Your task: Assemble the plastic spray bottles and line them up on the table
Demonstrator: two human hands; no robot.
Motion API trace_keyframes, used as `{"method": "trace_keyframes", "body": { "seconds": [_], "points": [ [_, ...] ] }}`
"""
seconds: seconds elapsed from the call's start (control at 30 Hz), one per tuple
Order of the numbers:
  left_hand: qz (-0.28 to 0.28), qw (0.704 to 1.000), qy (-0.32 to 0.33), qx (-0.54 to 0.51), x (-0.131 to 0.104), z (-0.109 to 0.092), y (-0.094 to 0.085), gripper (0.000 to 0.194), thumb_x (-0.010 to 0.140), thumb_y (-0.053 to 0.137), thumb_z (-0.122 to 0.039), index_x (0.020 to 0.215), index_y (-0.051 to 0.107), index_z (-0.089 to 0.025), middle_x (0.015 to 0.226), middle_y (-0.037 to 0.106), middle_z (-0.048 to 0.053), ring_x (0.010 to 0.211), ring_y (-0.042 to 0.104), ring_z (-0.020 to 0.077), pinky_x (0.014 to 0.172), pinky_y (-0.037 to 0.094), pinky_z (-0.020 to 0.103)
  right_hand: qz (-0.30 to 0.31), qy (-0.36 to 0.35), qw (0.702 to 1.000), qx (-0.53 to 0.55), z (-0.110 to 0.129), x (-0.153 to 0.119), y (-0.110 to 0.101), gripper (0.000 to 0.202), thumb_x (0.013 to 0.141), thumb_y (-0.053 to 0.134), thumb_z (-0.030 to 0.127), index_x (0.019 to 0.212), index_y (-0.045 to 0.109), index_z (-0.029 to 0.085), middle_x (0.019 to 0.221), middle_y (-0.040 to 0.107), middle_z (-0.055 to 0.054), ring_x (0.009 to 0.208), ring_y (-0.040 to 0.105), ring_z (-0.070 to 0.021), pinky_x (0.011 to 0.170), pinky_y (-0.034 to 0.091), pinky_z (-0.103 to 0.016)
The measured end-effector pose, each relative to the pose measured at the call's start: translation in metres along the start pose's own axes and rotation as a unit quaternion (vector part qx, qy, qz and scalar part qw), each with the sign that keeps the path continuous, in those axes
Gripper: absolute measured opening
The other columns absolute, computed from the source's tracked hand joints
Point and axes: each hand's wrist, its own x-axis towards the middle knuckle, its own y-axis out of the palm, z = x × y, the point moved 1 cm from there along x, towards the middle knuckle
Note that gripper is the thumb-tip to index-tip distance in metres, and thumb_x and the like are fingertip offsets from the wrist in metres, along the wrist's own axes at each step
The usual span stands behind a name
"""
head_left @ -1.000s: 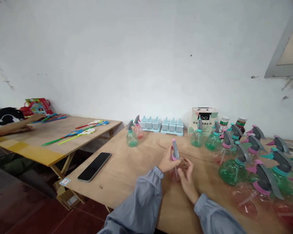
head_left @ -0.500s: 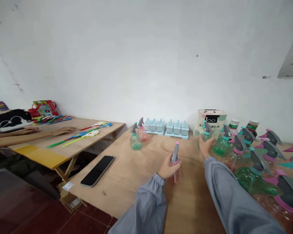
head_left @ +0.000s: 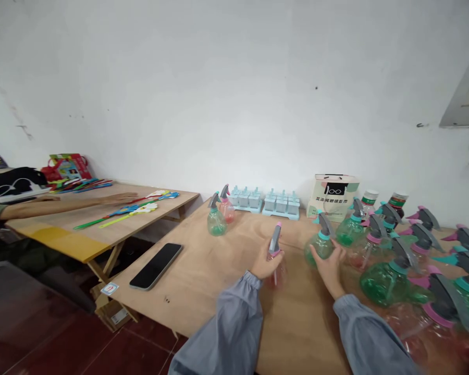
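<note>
My left hand (head_left: 266, 260) is closed around the neck of a pink spray bottle (head_left: 278, 276) with a grey trigger head, near the middle of the table. To its right, my right hand (head_left: 330, 265) grips a green spray bottle (head_left: 317, 249) by its round body, thumb in front. Both bottles are upright. Beyond my left hand, another green spray bottle (head_left: 217, 221) and a second pink one (head_left: 226, 208) stand side by side. A crowd of green and pink spray bottles (head_left: 386, 281) fills the right side, close to my right forearm.
A black phone (head_left: 156, 265) lies on my table's left part. Pale blue popsicle moulds (head_left: 281, 203), a paper bag (head_left: 332, 198) and lidded bottles (head_left: 369, 200) line the wall. On the left table (head_left: 58, 229), another person's arm (head_left: 70, 207) reaches toward colourful hand-shaped sticks (head_left: 140, 209).
My right hand has brought the green spray bottle nearer to me and slightly left, away from the paper bag. The other person's arm has stretched further right.
</note>
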Motion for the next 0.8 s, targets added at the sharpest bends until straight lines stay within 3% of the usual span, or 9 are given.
{"method": "trace_keyframes", "body": {
  "seconds": [0.07, 0.2, 0.4, 0.53, 0.6, 0.67, 0.8],
  "points": [
    [-0.044, 0.999, -0.002, 0.007, -0.001, 0.0, 0.0, 0.048, 0.073, 0.076, -0.034, 0.117, 0.064, -0.02, 0.107, 0.067, 0.007, 0.095, 0.06, 0.0191, 0.096, 0.045, 0.035, 0.012, -0.01, 0.999, 0.041, 0.005, -0.013, -0.018, 0.081, 0.069, 0.069, 0.071, 0.124, 0.046, 0.016, 0.12, 0.049, -0.016, 0.119, 0.047, -0.0335, 0.105, 0.037, -0.055],
    [-0.093, 0.995, -0.025, -0.009, -0.002, 0.002, 0.001, 0.046, 0.072, 0.078, -0.038, 0.114, 0.065, -0.022, 0.083, 0.063, 0.001, 0.073, 0.055, 0.0153, 0.082, 0.048, 0.032, 0.066, 0.045, 0.991, 0.108, 0.007, -0.033, -0.042, 0.081, 0.068, 0.075, 0.064, 0.125, 0.039, 0.019, 0.122, 0.05, -0.015, 0.113, 0.054, -0.0298, 0.1, 0.044, -0.051],
    [-0.089, 0.987, -0.075, -0.108, 0.002, -0.01, 0.005, 0.041, 0.062, 0.082, -0.042, 0.092, 0.069, -0.018, 0.085, 0.072, 0.005, 0.07, 0.064, 0.017, 0.071, 0.051, 0.03, 0.08, 0.023, 0.993, 0.087, 0.003, -0.054, -0.064, 0.086, 0.069, 0.078, 0.061, 0.129, 0.034, 0.018, 0.125, 0.05, -0.018, 0.116, 0.054, -0.0308, 0.1, 0.045, -0.053],
    [-0.062, 0.973, -0.123, -0.187, 0.0, -0.021, 0.006, 0.043, 0.062, 0.081, -0.048, 0.086, 0.07, -0.013, 0.074, 0.073, 0.007, 0.064, 0.067, 0.0192, 0.064, 0.051, 0.029, 0.103, -0.013, 0.992, 0.068, 0.007, -0.056, -0.073, 0.084, 0.073, 0.074, 0.063, 0.131, 0.035, 0.016, 0.121, 0.051, -0.019, 0.112, 0.056, -0.0315, 0.099, 0.046, -0.054],
    [-0.057, 0.966, -0.124, -0.219, -0.002, -0.025, 0.007, 0.044, 0.061, 0.081, -0.047, 0.088, 0.07, -0.014, 0.082, 0.075, 0.008, 0.064, 0.068, 0.0186, 0.065, 0.051, 0.029, 0.115, -0.017, 0.992, 0.054, 0.01, -0.054, -0.074, 0.082, 0.075, 0.071, 0.063, 0.131, 0.036, 0.016, 0.12, 0.052, -0.018, 0.111, 0.056, -0.0314, 0.099, 0.046, -0.054],
    [-0.062, 0.961, -0.124, -0.238, -0.002, -0.028, 0.008, 0.043, 0.059, 0.082, -0.043, 0.089, 0.07, -0.015, 0.09, 0.075, 0.006, 0.064, 0.069, 0.0175, 0.068, 0.051, 0.029, 0.114, -0.023, 0.992, 0.044, 0.013, -0.051, -0.074, 0.08, 0.075, 0.07, 0.064, 0.131, 0.038, 0.016, 0.119, 0.052, -0.017, 0.112, 0.056, -0.0315, 0.1, 0.045, -0.054],
    [-0.1, 0.946, -0.155, -0.266, -0.002, -0.03, 0.01, 0.033, 0.056, 0.082, -0.037, 0.075, 0.066, -0.015, 0.073, 0.069, 0.002, 0.064, 0.069, 0.0176, 0.073, 0.051, 0.03, 0.11, -0.021, 0.993, 0.046, 0.015, -0.05, -0.072, 0.083, 0.075, 0.069, 0.066, 0.132, 0.037, 0.015, 0.12, 0.053, -0.018, 0.112, 0.056, -0.0319, 0.099, 0.045, -0.054]
  ]
}}
